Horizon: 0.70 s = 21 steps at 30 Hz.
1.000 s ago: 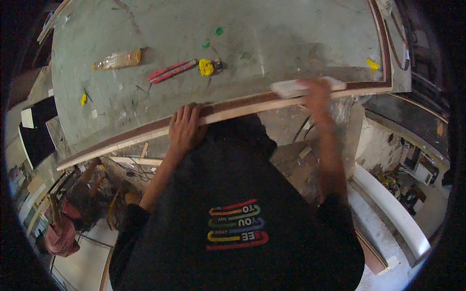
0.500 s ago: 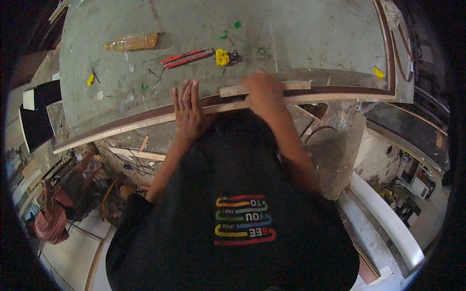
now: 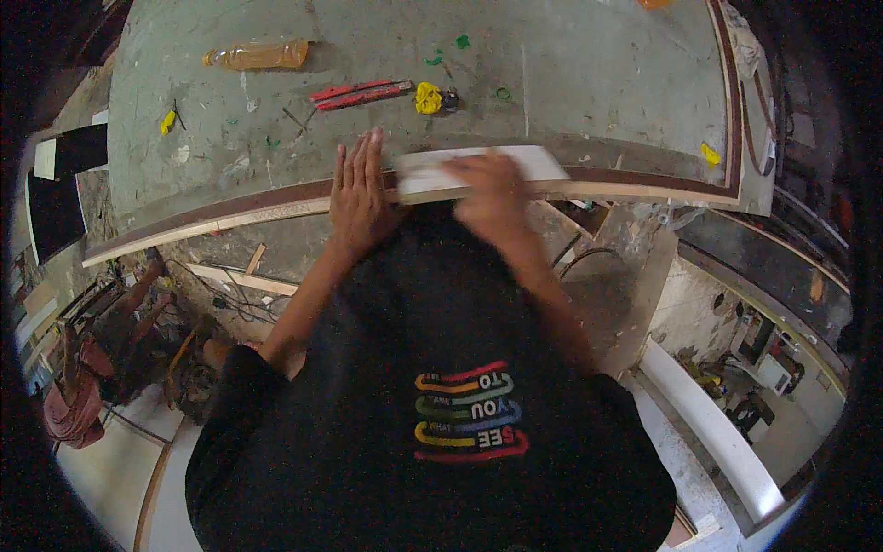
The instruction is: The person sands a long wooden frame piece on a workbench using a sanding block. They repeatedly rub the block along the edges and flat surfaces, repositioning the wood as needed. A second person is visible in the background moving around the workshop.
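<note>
A short wooden strip with a white face [image 3: 543,166] lies along the near edge of the worktable, with bare wood on its near side. My right hand [image 3: 497,193] grips it around the middle, fingers over the white face, slightly blurred by motion. Just left of the strip's end, my left hand [image 3: 361,202] rests on the table's brown border, its fingers stretched out flat and holding nothing. Whether its thumb touches the strip is hard to see. Beyond the hands lie a red cutter-like tool [image 3: 363,94] and a crumpled yellow scrap [image 3: 428,98].
The large grey-green tabletop [image 3: 607,83] has a pale wood edge. On it lie an amber plastic bottle [image 3: 258,55], green bits and a yellow scrap [image 3: 710,154]. A person in a pink top [image 3: 74,405] is low at the left. A long white panel [image 3: 708,432] stands at the right.
The strip has turned so its white face shows, and it has shifted left toward my left hand. My right hand moved with it. My left hand stays flat at the edge.
</note>
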### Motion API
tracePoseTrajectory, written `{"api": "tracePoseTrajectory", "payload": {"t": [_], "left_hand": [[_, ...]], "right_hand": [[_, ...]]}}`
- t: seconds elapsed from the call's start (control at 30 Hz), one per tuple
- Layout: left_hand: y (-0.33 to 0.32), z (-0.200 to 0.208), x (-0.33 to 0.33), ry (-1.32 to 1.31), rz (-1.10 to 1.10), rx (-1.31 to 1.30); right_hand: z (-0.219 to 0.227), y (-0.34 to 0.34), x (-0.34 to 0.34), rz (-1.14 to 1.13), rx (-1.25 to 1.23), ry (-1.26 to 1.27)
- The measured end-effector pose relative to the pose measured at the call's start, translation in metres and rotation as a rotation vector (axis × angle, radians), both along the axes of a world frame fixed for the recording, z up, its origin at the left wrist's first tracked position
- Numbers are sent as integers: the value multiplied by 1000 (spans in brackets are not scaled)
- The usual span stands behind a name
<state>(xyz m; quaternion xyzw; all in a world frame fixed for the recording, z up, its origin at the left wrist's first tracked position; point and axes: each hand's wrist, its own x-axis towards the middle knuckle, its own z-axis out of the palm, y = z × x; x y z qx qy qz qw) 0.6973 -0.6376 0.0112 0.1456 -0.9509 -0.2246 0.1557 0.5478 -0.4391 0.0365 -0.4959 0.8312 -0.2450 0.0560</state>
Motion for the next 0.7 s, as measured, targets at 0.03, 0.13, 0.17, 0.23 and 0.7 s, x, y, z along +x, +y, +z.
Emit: {"api": "tracePoseTrajectory", "payload": {"t": [0.03,0.13,0.17,0.23,0.7], "left_hand": [[0,-2,0,55,28,33],[-1,-5,-2,210,13,9],[-2,-6,-2,256,-11,-10],[-3,-7,-1,154,-15,-56],[-1,-13,3,29,-35,80]], "right_hand": [[-4,-25,14,39,-25,-121],[5,-11,-6,-18,-33,-97],[9,15,-29,-85,55,-216],[16,73,-77,-227,168,-201],[9,14,-22,-70,48,-168]]}}
